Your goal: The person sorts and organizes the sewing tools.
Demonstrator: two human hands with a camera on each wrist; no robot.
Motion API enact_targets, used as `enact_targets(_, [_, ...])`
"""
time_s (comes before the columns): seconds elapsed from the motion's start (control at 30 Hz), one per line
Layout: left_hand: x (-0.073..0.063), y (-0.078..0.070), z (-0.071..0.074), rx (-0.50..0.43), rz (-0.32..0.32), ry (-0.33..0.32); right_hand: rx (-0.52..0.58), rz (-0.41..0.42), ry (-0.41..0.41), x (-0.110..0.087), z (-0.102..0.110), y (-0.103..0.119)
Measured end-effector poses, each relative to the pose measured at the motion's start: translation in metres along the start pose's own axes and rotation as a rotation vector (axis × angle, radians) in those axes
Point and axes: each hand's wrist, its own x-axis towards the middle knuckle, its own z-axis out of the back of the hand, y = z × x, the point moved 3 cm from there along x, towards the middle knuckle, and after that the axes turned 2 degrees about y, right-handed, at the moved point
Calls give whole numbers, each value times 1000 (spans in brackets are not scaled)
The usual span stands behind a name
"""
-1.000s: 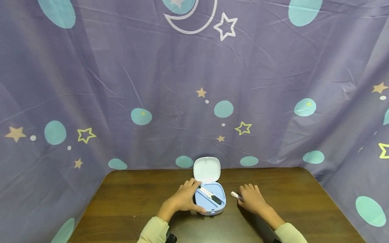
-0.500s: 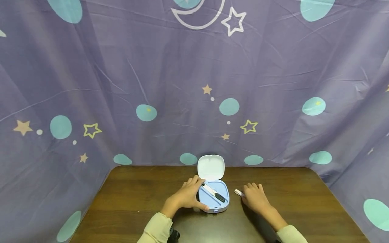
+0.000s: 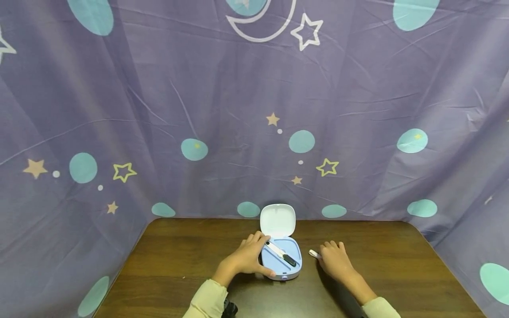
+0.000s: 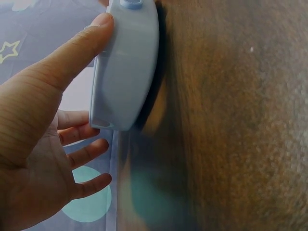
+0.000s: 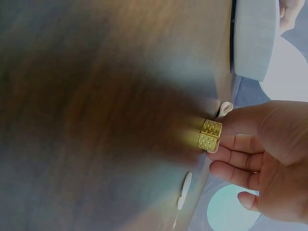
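A rounded light blue case [image 3: 274, 264] stands on the table with its white lid [image 3: 278, 221] raised. Diagonally in its tray lies a slim white tool with a black end [image 3: 289, 259]. My left hand [image 3: 247, 257] grips the case from the left, thumb at the front and fingers toward the back. Its other fingers are spread apart in the left wrist view. To the right of the case, my right hand [image 3: 334, 260] pinches a small gold studded piece [image 5: 210, 137] just at the tabletop. A white looped strip [image 3: 315, 254] pokes out beside its fingers.
The brown wooden table [image 3: 191, 251] meets a purple star-patterned curtain [image 3: 238, 110] behind the case. A black wrist device [image 3: 229, 309] sits at the left sleeve. In the right wrist view a pale elongated mark [image 5: 184, 190] shows on the table; I cannot tell what it is.
The head view has shifted, so everything sits slightly further right in it. Both hands keep their holds, and the case stays where it is.
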Motion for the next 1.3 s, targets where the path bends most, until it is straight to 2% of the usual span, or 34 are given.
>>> enact_targets(0.33, [3, -5, 0, -5, -4, 4, 19, -29, 44, 3, 5, -3])
enact_targets(0.63, [4, -8, -8, 17, 12, 20, 18, -34, 91, -3, 5, -1])
enact_targets(0.87, [1, -10, -5, 16, 17, 12, 22, -26, 83, -4, 5, 0])
enact_targets(1.3, [-2, -5, 2, 30, 15, 0, 37, 2, 76, 4, 5, 2])
